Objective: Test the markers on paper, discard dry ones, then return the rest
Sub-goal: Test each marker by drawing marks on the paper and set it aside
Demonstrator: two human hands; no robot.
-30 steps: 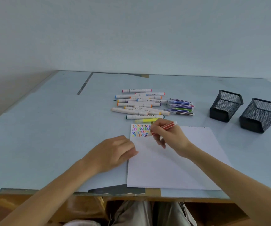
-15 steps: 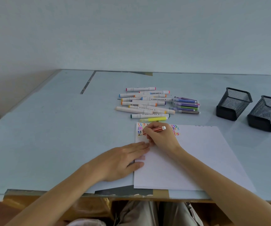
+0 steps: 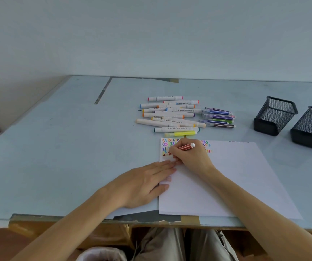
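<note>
Right hand (image 3: 192, 157) pinches red marker (image 3: 181, 148), tip on paper (image 3: 226, 178) near the colored squiggles; left hand (image 3: 144, 182) lies flat, holding the sheet's edge. Many swatches drawn, testing looks well underway. Marker pile (image 3: 172, 117) behind paper, none returned. Two mesh cups (image 3: 275, 114) look empty.

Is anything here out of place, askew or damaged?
The table's front edge looks worn: its blue covering is peeled, showing dark patches and brown tape. The markers lie loose beside two black mesh holders. The paper lies flat; nothing is spilled.
</note>
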